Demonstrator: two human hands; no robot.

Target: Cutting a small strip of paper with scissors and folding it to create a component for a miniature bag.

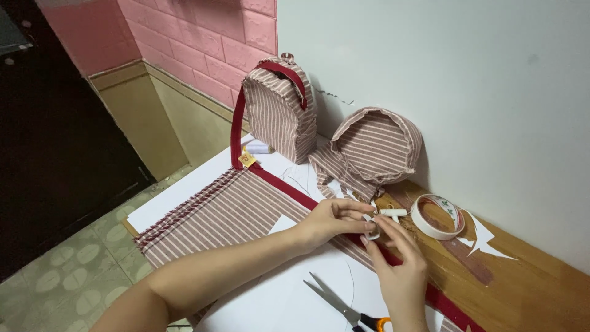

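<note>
Pinching a small white plastic ring (372, 228), left hand (329, 221) and right hand (396, 267) grips clamped on it, tape roll (437, 216) near.

Soft, even indoor light, probably from overhead; faint shadows, sharp focus, slight wide-angle stretching at edges.

We see a small white ring-shaped piece (371, 232), pinched between fingertips just above the dark red strap (289, 190). That strap lies flat and runs diagonally over the striped cloth (227, 212) spread across the tabletop (522, 289).
</note>
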